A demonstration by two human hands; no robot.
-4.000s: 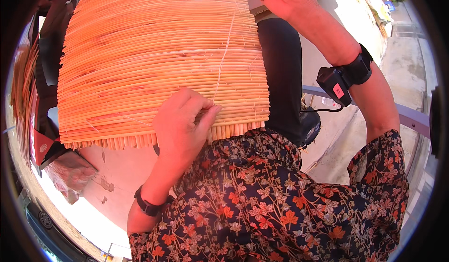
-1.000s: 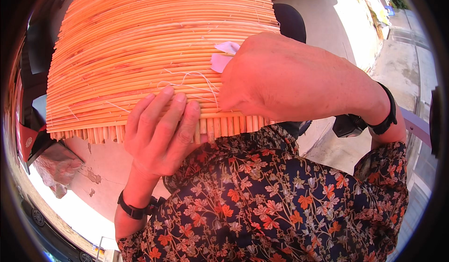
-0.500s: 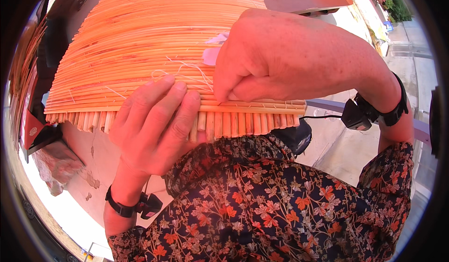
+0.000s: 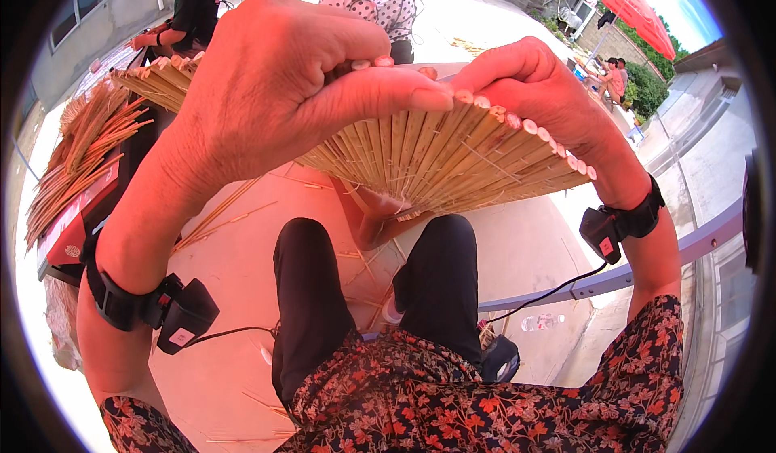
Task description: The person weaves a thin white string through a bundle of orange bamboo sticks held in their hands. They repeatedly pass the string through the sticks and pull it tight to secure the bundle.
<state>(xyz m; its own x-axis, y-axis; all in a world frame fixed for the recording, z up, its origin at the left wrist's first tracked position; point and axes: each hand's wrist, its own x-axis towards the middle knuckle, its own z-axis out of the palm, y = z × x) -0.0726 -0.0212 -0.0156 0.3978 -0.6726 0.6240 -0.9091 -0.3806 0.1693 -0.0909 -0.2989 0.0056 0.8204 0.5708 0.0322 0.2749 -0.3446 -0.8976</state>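
Note:
A mat of reed stalks (image 4: 428, 154) is lifted so that its underside faces me, with cut stalk ends along the top edge and white thread stitches across the stalks. My left hand (image 4: 283, 89) is closed over that edge, its thumb lying along the near side and its fingers bent behind. Just to its right, my right hand (image 4: 525, 81) pinches the same edge with thumb and bent fingers, partly behind the stalk ends. Whether it also holds thread, I cannot tell.
A bundle of stalks (image 4: 89, 154) lies at the left on a red box (image 4: 69, 235). Loose stalks (image 4: 222, 214) litter the ground. A plastic bottle (image 4: 541, 322) lies right of my knees, near a curved metal bar (image 4: 598, 279). People sit beyond.
The mat's near edge has been raised and tilted, exposing its underside. My left hand went from resting on top to gripping the edge; my right hand moved right. The view now reaches farther out.

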